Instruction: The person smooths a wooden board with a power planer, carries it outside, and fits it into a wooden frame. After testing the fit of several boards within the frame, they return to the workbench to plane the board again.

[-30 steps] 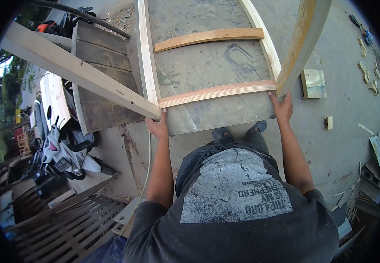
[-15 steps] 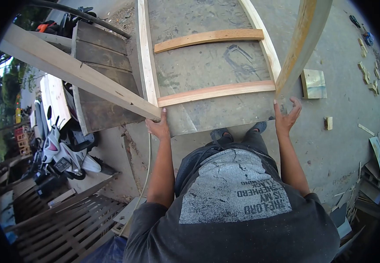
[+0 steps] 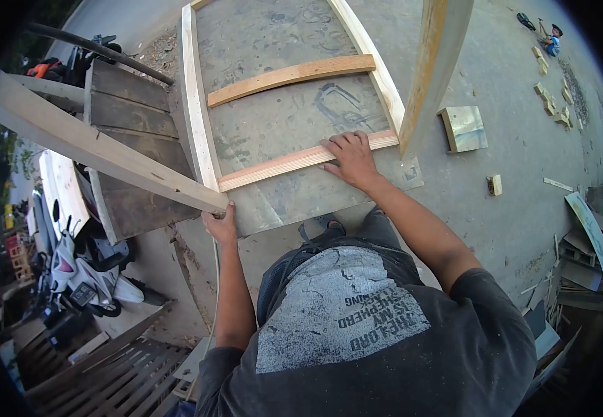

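Note:
A wooden frame (image 3: 201,132) of pale timber lies on a worn flat board (image 3: 267,212) in front of me. At its near left corner my left hand (image 3: 221,226) grips the base of a leaning wooden post (image 3: 124,156), thumb pointing up. My right hand (image 3: 351,161) is wrapped over the near wooden crosspiece (image 3: 274,167), fingers across its far side and thumb on the near side. Another wooden crosspiece (image 3: 291,76) spans the frame further away. A second post (image 3: 437,69) rises at the near right corner.
Right of the board, a square wood block (image 3: 465,128) and a small wood piece (image 3: 494,185) lie on the concrete. Several wood offcuts (image 3: 553,99) and a seated person (image 3: 551,43) are further off. Left are a dark plank panel (image 3: 131,111) and a parked motorbike (image 3: 83,274).
My right hand has moved left from the right post's base onto the near crosspiece. My left hand stays at the left post's base. The view has shifted, so the frame appears lower and further left.

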Motion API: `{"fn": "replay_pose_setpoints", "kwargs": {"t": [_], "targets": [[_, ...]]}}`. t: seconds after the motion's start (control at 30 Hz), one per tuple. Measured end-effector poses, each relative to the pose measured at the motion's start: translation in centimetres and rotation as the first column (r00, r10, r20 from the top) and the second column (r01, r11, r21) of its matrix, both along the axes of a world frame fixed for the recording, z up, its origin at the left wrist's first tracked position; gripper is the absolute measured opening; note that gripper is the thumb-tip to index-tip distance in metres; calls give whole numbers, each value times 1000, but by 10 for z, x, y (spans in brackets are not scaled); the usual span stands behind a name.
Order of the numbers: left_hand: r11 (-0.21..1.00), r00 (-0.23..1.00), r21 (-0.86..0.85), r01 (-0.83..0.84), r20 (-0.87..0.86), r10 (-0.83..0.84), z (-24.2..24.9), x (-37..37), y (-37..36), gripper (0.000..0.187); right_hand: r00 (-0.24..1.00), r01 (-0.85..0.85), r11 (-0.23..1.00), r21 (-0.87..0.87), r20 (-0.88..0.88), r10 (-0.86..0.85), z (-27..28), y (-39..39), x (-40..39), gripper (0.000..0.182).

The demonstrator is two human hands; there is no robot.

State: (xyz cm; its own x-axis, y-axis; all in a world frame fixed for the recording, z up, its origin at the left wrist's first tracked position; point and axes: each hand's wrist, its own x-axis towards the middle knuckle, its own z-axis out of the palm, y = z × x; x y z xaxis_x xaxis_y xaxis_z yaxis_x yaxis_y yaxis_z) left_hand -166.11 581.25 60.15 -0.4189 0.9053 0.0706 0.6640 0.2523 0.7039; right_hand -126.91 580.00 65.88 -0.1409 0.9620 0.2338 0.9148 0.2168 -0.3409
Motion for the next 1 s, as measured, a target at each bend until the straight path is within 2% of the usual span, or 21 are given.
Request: {"fn": "replay_pose_setpoints", "kwargs": {"t": [0.07, 0.23, 0.33, 0.4, 0.43, 0.5, 0.57, 0.63, 0.67, 0.8, 0.87, 1.0], "targets": [[1000, 1000, 19, 20, -6, -20, -3, -3, 1, 62, 1000, -4, 1000, 14, -13, 4, -1, 3, 1, 53], [997, 998, 52, 65, -31, -64, -4, -8, 1, 63, 1000, -15, 1000, -18, -18, 15, -1, 7, 2, 51], [996, 994, -30, 88, -61, -90, 5, -12, -1, 58, 999, -29, 998, -60, -23, 28, 6, 1, 2, 51], [973, 974, 33, 228, -5, -228, 10, -17, -3, 52, 998, -56, 996, -70, -43, 53, 11, -6, 1, 52], [978, 978, 33, 207, -20, -207, 14, -19, -4, 52, 998, -54, 995, -82, -44, 50, 13, -7, 2, 51], [955, 945, 50, 292, 137, -296, 21, -23, -5, 44, 996, -71, 993, -92, -63, 65, 17, -11, -1, 51], [959, 948, 20, 281, 152, -281, 21, -29, -6, 38, 998, -52, 994, -100, -41, 48, 24, -12, -1, 52], [952, 925, 8, 306, 235, -299, 18, -31, -6, 37, 998, -60, 993, -101, -42, 56, 32, -13, -2, 52], [951, 929, 2, 311, 212, -304, 16, -34, -5, 36, 998, -54, 993, -108, -37, 50, 35, -13, -2, 52], [948, 932, -30, 316, 199, -304, 26, -35, -3, 38, 999, -32, 992, -118, -24, 30, 40, -14, -4, 52], [943, 920, -96, 319, 271, -284, 34, -36, 2, 44, 999, -34, 994, -108, -36, 31, 35, -15, -3, 52], [923, 897, -61, 380, 269, -351, 55, -43, 17, 52, 999, -28, 995, -97, -44, 24, 35, -16, -5, 52]]}}
